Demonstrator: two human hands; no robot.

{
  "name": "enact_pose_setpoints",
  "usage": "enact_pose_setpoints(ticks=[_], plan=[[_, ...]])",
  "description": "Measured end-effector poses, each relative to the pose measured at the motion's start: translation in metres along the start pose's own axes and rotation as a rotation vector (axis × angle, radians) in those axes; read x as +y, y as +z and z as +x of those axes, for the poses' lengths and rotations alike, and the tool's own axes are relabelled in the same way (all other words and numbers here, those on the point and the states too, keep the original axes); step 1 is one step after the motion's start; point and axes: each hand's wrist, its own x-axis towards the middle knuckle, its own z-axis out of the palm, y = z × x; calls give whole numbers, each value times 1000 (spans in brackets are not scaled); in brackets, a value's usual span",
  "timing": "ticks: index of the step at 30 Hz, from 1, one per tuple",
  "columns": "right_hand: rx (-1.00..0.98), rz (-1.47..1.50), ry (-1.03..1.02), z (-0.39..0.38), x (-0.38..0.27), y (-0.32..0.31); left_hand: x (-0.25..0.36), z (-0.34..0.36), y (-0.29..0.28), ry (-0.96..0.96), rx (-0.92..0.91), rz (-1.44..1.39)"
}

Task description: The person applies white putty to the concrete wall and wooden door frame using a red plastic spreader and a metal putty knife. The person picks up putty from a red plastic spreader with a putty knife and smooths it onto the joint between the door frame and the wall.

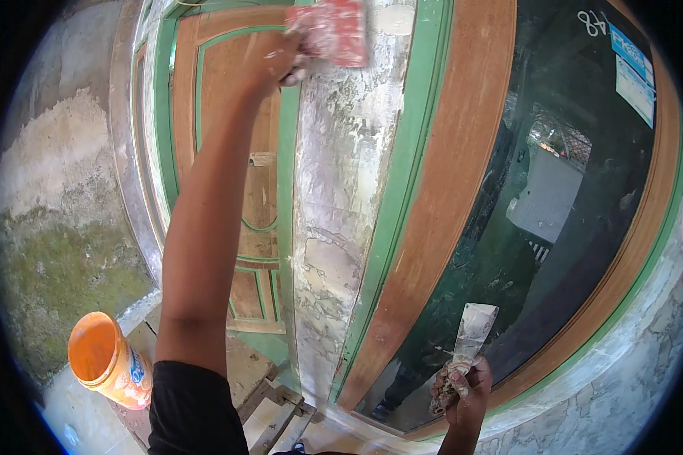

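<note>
My left hand (279, 62) is raised high, its fingers closed round a red, plaster-smeared trowel (338, 34). The trowel lies against or just before the upper part of the narrow wall strip (341, 167), which carries patchy white and grey plaster; motion blurs its edges. Low on the right, my right hand (472, 394) grips a putty knife (476, 326) with the blade pointing up. Whitish filler coats the blade, and crusted lumps cover the handle and fingers. This knife stands in front of the dark window glass (524, 250).
Left of the strip is a brown wooden door (262, 205) with green trim. A brown and green window frame (448, 167) borders the right. An orange bucket (95, 353) stands at the lower left, near a mossy wall (68, 280). Wooden pieces (277, 425) lie below.
</note>
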Motion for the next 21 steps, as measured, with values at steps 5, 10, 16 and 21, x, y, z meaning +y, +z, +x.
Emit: enact_pose_setpoints(ticks=[5, 10, 16, 21], plan=[[-43, -4, 18, -3, 0, 6, 15, -5, 42, 276, 121, 563], [-41, 42, 33, -8, 0, 6, -45, 20, -42, 147, -36, 120], [-14, -26, -7, -3, -2, -7, 19, -67, -18, 43, 71, 74], [-58, 31, 17, 4, -3, 10, 46, -141, -5, -179, -107, -111]])
